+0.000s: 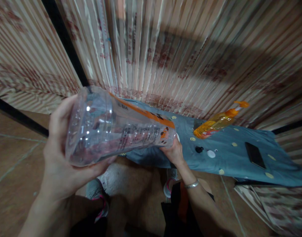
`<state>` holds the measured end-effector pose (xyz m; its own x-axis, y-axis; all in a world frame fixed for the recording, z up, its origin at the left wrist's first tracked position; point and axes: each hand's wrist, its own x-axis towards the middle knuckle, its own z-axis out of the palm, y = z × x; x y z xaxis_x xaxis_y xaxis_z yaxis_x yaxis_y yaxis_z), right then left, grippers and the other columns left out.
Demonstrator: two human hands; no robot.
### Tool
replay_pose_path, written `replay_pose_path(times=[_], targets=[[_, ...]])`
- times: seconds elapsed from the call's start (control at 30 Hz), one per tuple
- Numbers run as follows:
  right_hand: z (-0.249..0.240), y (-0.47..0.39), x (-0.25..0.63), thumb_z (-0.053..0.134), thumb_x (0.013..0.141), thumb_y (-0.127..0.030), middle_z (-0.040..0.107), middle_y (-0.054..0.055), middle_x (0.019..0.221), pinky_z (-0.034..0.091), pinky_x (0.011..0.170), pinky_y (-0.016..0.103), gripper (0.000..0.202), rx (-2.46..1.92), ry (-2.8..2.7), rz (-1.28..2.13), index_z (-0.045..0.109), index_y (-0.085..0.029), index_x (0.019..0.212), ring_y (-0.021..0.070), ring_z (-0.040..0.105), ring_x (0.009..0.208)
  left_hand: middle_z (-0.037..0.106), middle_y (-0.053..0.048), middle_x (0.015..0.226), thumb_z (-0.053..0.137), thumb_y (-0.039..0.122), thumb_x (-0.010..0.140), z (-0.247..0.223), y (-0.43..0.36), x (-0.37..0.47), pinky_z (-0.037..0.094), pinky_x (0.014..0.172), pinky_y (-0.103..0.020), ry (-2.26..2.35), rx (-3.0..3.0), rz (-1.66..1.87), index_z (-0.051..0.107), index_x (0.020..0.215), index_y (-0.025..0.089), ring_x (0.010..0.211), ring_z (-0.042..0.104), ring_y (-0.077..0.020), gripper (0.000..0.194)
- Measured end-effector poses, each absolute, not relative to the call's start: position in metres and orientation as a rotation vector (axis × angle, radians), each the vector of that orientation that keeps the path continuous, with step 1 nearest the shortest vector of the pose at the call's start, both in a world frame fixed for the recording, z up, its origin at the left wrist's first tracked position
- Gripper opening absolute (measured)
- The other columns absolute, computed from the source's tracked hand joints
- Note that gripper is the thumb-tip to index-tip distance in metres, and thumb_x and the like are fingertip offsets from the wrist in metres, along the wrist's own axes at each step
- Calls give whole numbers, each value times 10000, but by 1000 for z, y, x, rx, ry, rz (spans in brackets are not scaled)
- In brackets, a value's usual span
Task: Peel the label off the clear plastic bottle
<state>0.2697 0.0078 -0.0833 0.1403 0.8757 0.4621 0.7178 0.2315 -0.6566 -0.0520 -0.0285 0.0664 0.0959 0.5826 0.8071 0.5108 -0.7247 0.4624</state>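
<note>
A large clear plastic container (pixel 138 131) with an orange printed label lies sideways across the view, close to the camera. My left hand (pixel 61 164) wraps round its wide end at the left. At the narrower right end my right hand (pixel 174 151) grips the container; part of its fingers is hidden behind the plastic. A silver bracelet (pixel 191 184) circles my right wrist. Beyond my right hand, an orange pump bottle (pixel 213 125) with yellow liquid stands on the blue cloth.
The blue patterned cloth (pixel 230 161) covers a narrow table bearing a dark phone (pixel 255 154), a small black object (pixel 199 149) and a white disc (pixel 211 154). Striped curtains (pixel 146 59) hang behind. Black poles (pixel 64 39) stand at the left. My shoes are below.
</note>
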Motion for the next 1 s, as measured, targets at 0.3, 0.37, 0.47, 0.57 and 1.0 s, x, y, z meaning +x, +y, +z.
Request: replay_pose_path(times=[0.3, 0.37, 0.47, 0.57, 1.0], targets=[[-84, 8, 270, 830, 680, -365, 718, 145, 1319, 612, 1017, 470, 794, -1516, -1612, 239, 542, -181, 1396, 319, 720, 1195, 453, -85, 1619, 904, 574, 639, 66, -31, -52, 374, 1211, -726, 1147, 2263, 1709, 367, 1604, 312, 1503, 436, -441, 1136], [-83, 8, 270, 823, 683, -370, 720, 140, 1317, 612, 1015, 465, 790, -1523, -1610, 244, 541, -186, 1397, 315, 722, 1192, 451, -68, 1623, 898, 591, 637, 65, -31, -51, 340, 1237, -711, 1166, 2252, 1711, 372, 1601, 327, 1512, 425, -429, 1129], [-82, 8, 270, 814, 697, -375, 721, 137, 1313, 613, 1007, 458, 773, -1524, -1616, 249, 543, -190, 1397, 311, 725, 1183, 456, -61, 1623, 916, 555, 613, 64, -30, -51, 358, 1235, -694, 1151, 2250, 1719, 383, 1595, 334, 1503, 438, -425, 1139], [-82, 8, 270, 811, 704, -380, 719, 145, 1315, 613, 1003, 461, 770, -1512, -1622, 241, 542, -185, 1398, 316, 724, 1186, 478, -89, 1609, 944, 471, 578, 64, -28, -51, 373, 1231, -689, 1125, 2249, 1746, 406, 1589, 309, 1489, 455, -441, 1156], [-82, 7, 269, 822, 690, -369, 723, 142, 1315, 612, 1007, 460, 768, -1523, -1614, 240, 550, -185, 1384, 316, 726, 1186, 494, -83, 1602, 923, 466, 610, 70, -32, -46, 334, 1259, -675, 1136, 2206, 1753, 423, 1581, 314, 1494, 451, -428, 1103]])
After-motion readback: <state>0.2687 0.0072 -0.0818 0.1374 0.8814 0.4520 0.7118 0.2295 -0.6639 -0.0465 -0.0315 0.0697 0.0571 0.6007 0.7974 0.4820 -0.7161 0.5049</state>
